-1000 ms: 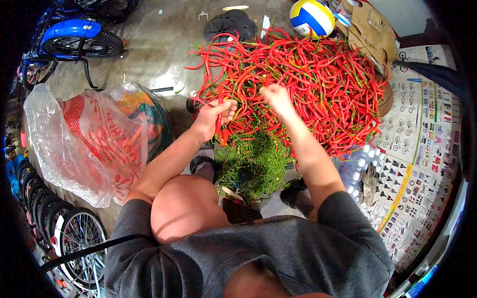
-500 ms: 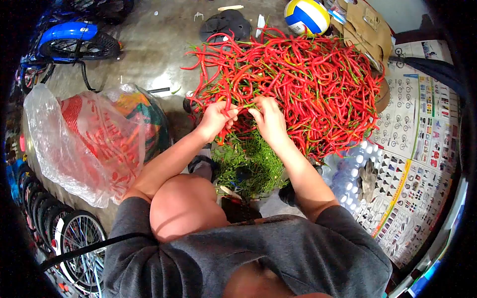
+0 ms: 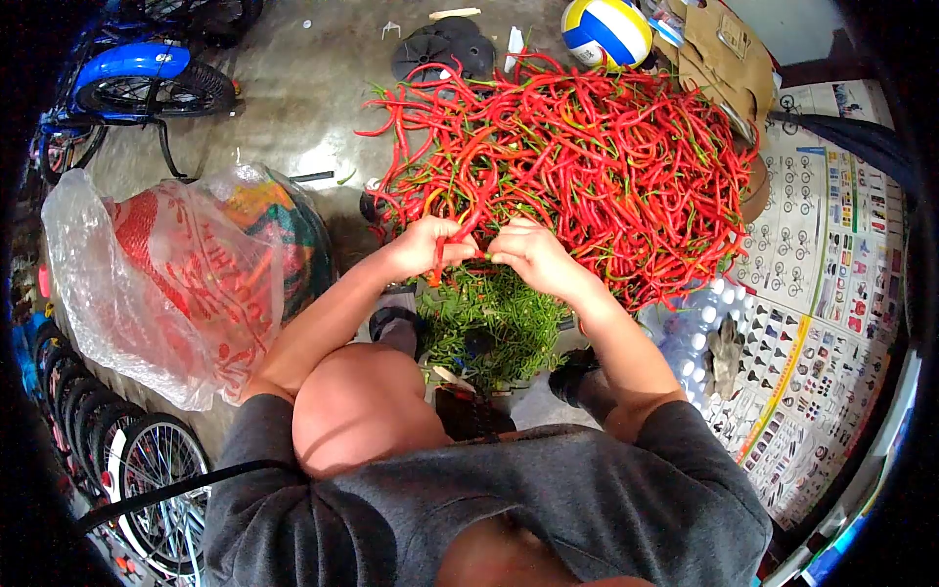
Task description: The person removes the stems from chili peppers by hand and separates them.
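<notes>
A broad heap of red chili peppers (image 3: 606, 176) with green stems lies in front of me. Over its near edge my left hand (image 3: 430, 247) is closed around red chili peppers, one of which sticks up past the fingers. My right hand (image 3: 528, 252) is pinched close beside it, its fingertips meeting the left hand's at what looks like the green stem end of a pepper. Below both hands spreads a pile of green chili stems (image 3: 494, 323), between my feet.
On the left stands a clear plastic bag (image 3: 176, 284) over a red and a patterned sack. A blue bicycle fender (image 3: 132, 65) and wheels (image 3: 161, 489) line that side. At the back sit a volleyball (image 3: 606, 34) and cardboard (image 3: 719, 64). Wrapped bottles (image 3: 685, 338) and a glove (image 3: 724, 357) lie right.
My right hand has come down and turned inward, its fingertips now lower and against the left hand's. The left hand has shifted slightly down and to the right, still holding peppers.
</notes>
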